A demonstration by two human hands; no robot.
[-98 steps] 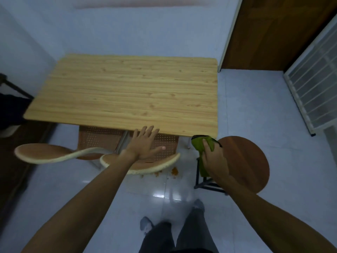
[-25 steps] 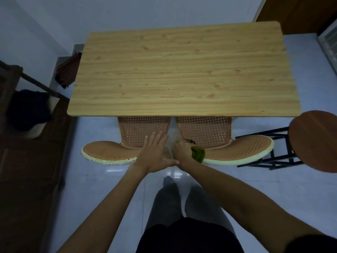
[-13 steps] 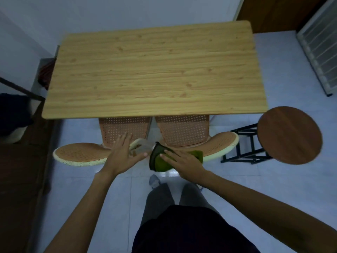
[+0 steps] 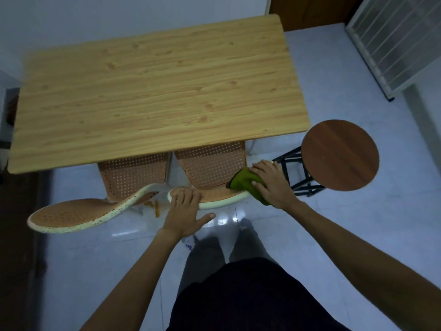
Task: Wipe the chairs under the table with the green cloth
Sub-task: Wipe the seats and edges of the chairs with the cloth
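Two orange perforated chairs with cream rims stand tucked under the wooden table (image 4: 152, 96). The left chair (image 4: 71, 215) shows its backrest at the lower left, and the right chair (image 4: 210, 168) sits beside it. My right hand (image 4: 272, 185) presses the green cloth (image 4: 245, 185) flat onto the right end of the right chair's backrest rim. My left hand (image 4: 183, 211) rests palm down on the left end of that same rim, fingers spread, thumb hanging off the near edge.
A round dark-wood stool (image 4: 340, 154) on a black metal frame stands just right of my right hand. A barred white gate (image 4: 393, 41) lies at the far right. Orange crumbs (image 4: 156, 207) lie on the glossy tiled floor between the chairs.
My right hand has slid the cloth to the right along the right chair's backrest rim. My left hand has shifted from the gap between the chairs onto that rim's left end.
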